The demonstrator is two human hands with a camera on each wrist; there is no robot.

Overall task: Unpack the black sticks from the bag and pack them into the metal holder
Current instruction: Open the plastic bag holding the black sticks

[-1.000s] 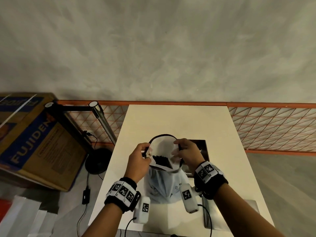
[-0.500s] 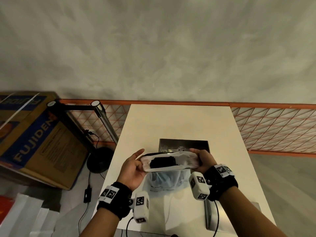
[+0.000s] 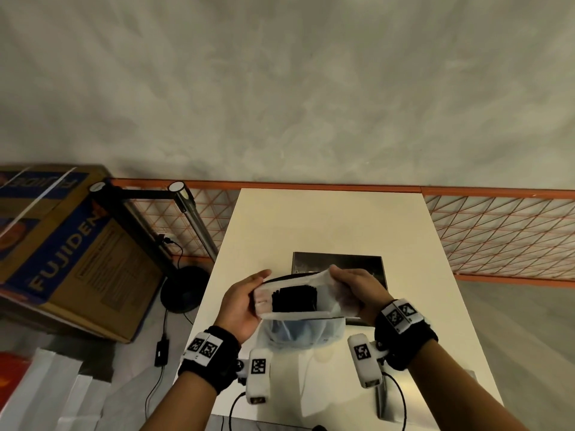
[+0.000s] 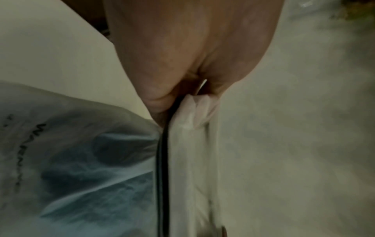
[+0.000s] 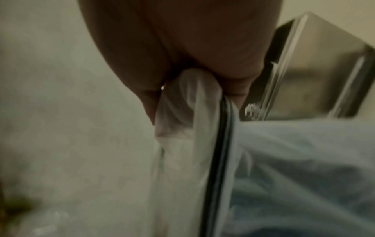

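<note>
A translucent white plastic bag (image 3: 303,332) with a black-rimmed mouth is held up over the white table (image 3: 326,219), its mouth stretched wide. A bundle of black sticks (image 3: 294,299) shows inside the opening. My left hand (image 3: 241,301) grips the bag's left edge (image 4: 189,112). My right hand (image 3: 357,289) grips the right edge (image 5: 188,89). The metal holder (image 3: 339,262), dark and shiny, lies flat on the table just behind the bag; its steel corner (image 5: 316,64) shows in the right wrist view.
A large cardboard box (image 3: 59,247) stands on the floor at left, beside a black lamp stand (image 3: 183,290) with cables. An orange wire fence (image 3: 497,241) runs behind the table. A metal piece (image 3: 381,396) lies at the table's near right edge.
Both hands pulled the bag's mouth from a round opening into a wide flat one and moved apart. The bag tipped toward me, uncovering the metal holder behind it.
</note>
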